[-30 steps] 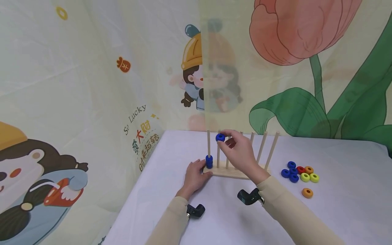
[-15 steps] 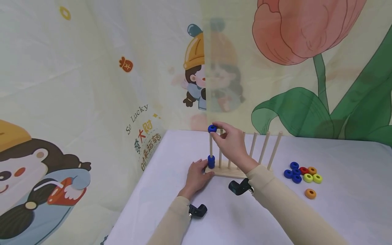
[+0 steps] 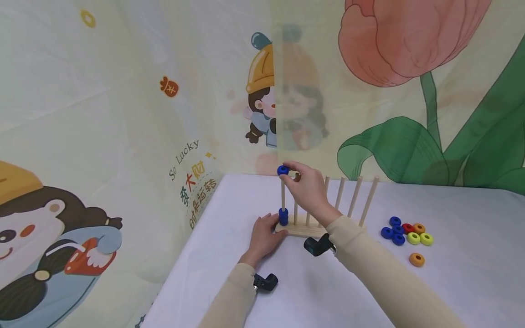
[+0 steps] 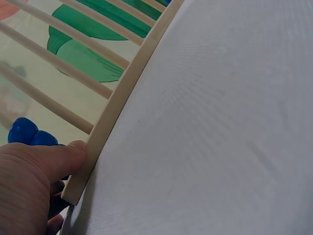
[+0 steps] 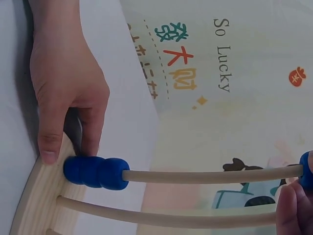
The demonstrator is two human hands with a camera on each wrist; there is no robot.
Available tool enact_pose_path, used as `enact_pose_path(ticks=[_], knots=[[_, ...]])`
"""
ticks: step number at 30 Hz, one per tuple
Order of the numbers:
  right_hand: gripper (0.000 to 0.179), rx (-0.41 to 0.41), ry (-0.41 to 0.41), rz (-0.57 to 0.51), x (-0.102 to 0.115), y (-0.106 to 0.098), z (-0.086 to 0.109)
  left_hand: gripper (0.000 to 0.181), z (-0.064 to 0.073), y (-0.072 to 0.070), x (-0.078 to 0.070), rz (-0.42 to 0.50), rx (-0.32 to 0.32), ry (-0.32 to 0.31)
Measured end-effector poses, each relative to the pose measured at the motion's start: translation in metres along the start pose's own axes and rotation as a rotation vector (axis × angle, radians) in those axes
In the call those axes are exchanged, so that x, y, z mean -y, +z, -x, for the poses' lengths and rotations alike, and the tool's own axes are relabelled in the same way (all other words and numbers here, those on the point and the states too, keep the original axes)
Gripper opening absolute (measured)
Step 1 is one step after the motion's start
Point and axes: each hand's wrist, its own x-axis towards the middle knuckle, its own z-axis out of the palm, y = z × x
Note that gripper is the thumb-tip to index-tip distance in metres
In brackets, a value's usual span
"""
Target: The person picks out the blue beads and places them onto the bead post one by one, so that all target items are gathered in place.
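Note:
A wooden peg rack (image 3: 301, 231) with a row of upright pegs stands on the white-covered table. My left hand (image 3: 264, 237) grips its left end, thumb on the front face of the base (image 4: 115, 105) and fingers behind. Between thumb and fingertips my right hand (image 3: 308, 189) pinches a blue bead (image 3: 283, 170) at the top of the leftmost peg. In the right wrist view, that peg's tip meets the bead (image 5: 306, 171), which the frame edge partly cuts off. Three blue beads (image 5: 98, 172) are stacked at the bottom of the same peg. The other visible pegs bear no beads.
Right of the rack lie loose beads: several blue ones (image 3: 398, 229), a red one (image 3: 407, 228), two yellow ones (image 3: 413, 238) and an orange one (image 3: 419, 228). Another orange bead (image 3: 417, 259) lies nearer. A printed curtain (image 3: 393, 136) hangs behind the table.
My right hand has carried the blue bead left and slightly up, from near the second peg to the top of the leftmost one. The left hand keeps its grip on the rack.

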Motion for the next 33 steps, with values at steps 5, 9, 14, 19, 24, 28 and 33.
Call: enact_pose_path(ticks=[5, 9, 14, 19, 24, 28, 33], knots=[[0.034, 0.048, 0.058, 0.032, -0.002, 0.001, 0.000, 0.053, 0.001, 0.000, -0.001, 0.007, 0.001, -0.018], [0.034, 0.068, 0.080, 0.044, -0.004, 0.002, 0.002, 0.053, 0.001, 0.000, -0.002, 0.007, 0.000, -0.021], [0.034, 0.077, 0.084, 0.037, -0.005, 0.002, 0.003, 0.053, 0.000, 0.000, -0.002, 0.009, -0.002, -0.013], [0.033, 0.086, 0.084, 0.051, -0.006, 0.003, 0.004, 0.053, 0.000, 0.001, -0.001, 0.003, -0.001, -0.015], [0.034, 0.055, 0.078, 0.025, -0.006, 0.002, 0.010, 0.054, 0.001, 0.002, -0.001, 0.008, 0.008, -0.032], [0.030, -0.031, 0.012, -0.023, -0.004, -0.002, 0.019, 0.055, 0.001, 0.001, -0.001, 0.006, 0.006, -0.025], [0.023, -0.096, -0.084, -0.064, -0.009, -0.009, 0.037, 0.055, 0.001, -0.002, -0.002, 0.010, -0.004, -0.006]])
